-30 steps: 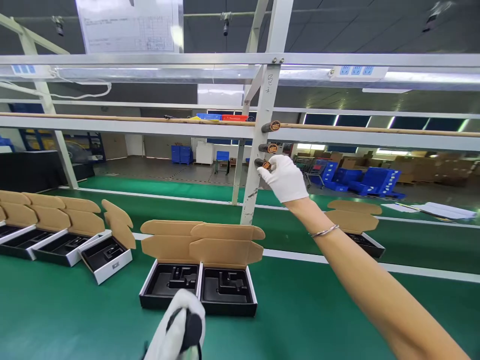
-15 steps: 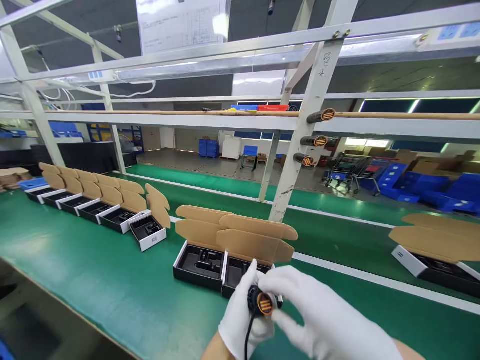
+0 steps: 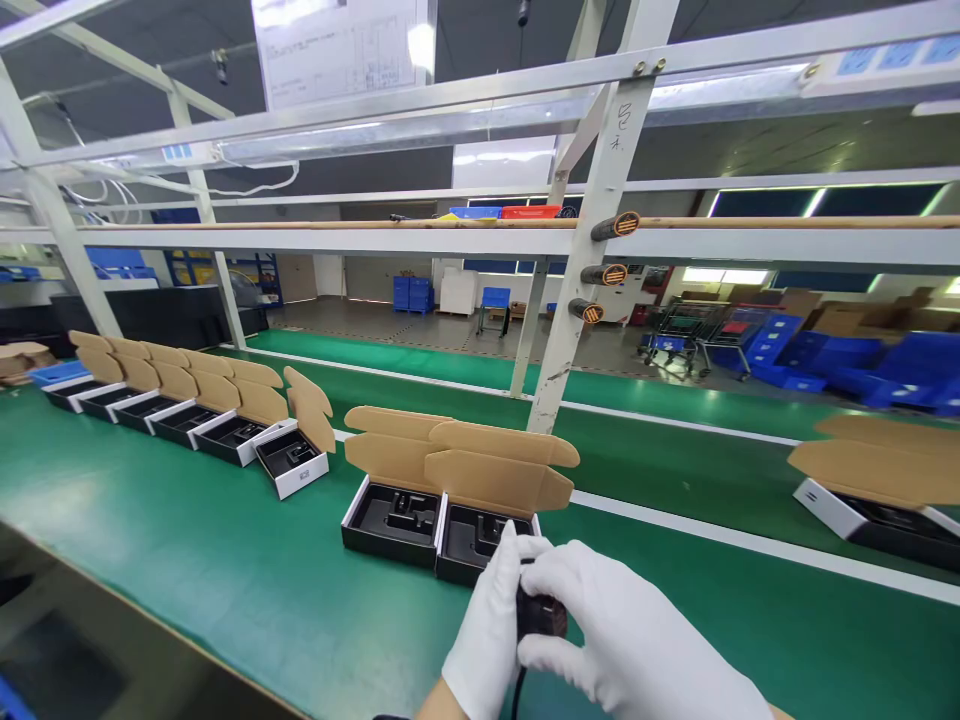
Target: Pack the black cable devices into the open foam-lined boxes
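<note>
Both hands are wearing white cotton gloves and are working close together at the bottom of the view. The left hand point(image 3: 487, 640) is cupping from the left side, and the right hand point(image 3: 630, 640) is closing over from the right, so the two hands are gripping one black cylindrical connector point(image 3: 538, 615) between them, with the fingers bent around it. The long axis of the connector seems to run from 12 o'clock to 6 o'clock, and its black cable point(image 3: 517, 692) is hanging down toward 6 o'clock. The gloves are hiding its upper end, so I cannot tell exactly which way this end is facing. Just beyond the hands, at 12 o'clock, the nearer of two open black boxes point(image 3: 484, 540) is lying on the green work mat point(image 3: 187, 500) beside the other open box point(image 3: 390, 525), and both are showing moulded black inserts and raised kraft-cardboard lids point(image 3: 499, 470). A row of similar boxes point(image 3: 300, 480) is lining up at 10 o'clock, and another box point(image 3: 877, 490) is sitting at 2 o'clock. Three black cylinders with orange ends point(image 3: 604, 274) are sticking out from a white metal post point(image 3: 577, 350) farther away at 12 o'clock.
</note>
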Available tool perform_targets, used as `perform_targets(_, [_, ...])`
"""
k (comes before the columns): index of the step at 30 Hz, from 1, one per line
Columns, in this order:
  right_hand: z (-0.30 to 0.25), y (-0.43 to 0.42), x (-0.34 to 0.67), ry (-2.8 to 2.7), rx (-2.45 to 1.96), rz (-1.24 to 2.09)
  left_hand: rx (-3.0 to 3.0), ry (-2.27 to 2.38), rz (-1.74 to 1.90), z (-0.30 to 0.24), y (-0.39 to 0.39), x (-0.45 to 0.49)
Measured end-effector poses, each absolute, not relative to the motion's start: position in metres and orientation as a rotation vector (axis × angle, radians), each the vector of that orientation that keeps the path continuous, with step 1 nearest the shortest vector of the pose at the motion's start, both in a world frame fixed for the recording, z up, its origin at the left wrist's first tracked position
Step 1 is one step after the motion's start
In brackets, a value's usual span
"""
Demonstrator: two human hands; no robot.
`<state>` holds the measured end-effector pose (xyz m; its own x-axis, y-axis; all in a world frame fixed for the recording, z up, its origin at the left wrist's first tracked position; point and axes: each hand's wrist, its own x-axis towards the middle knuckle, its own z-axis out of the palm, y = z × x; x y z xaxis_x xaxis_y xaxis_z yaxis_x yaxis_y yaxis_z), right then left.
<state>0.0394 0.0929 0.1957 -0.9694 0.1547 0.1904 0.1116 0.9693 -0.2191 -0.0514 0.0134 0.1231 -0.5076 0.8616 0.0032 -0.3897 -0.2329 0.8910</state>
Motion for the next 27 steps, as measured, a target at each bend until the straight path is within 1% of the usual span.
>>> perform_targets(2, [0.191, 0.096, 0.04, -2.879, -0.191, 0.123, 0.808, 1.342, 1.823, 0.121, 0.007, -0.053])
perform_targets(4, [0.189, 0.098, 0.041, -2.84, -0.174, 0.053, 0.873, 1.404, 1.805, 0.12, 0.001, -0.056])
perform_targets(6, [0.191, 0.099, 0.043, -2.796, -0.13, 0.129, 0.882, 1.335, 1.823, 0.122, -0.002, -0.062])
perform_targets(10, [0.199, 0.098, 0.049, -2.713, -0.077, 0.381, 0.872, 1.046, 1.869, 0.131, -0.002, -0.064])
perform_targets(15, [0.196, 0.098, 0.054, -2.569, -0.045, 0.5, 0.851, 0.876, 1.903, 0.135, -0.004, -0.063])
perform_targets(18, [0.192, 0.106, 0.059, -2.497, -0.087, 0.543, 0.738, 1.015, 1.827, 0.115, -0.001, -0.083])
perform_targets(20, [0.19, 0.114, 0.063, -2.459, -0.119, 0.575, 0.669, 1.175, 1.693, 0.093, 0.004, -0.097])
perform_targets(22, [0.19, 0.121, 0.065, -2.424, -0.111, 0.641, 0.603, 1.234, 1.553, 0.067, 0.008, -0.104])
perform_targets(25, [0.192, 0.125, 0.062, -2.418, -0.136, 0.766, 0.553, 1.107, 1.397, 0.037, 0.004, -0.09])
perform_targets(27, [0.192, 0.127, 0.057, -2.422, -0.238, 0.827, 0.542, 0.968, 1.352, 0.027, -0.006, -0.071])
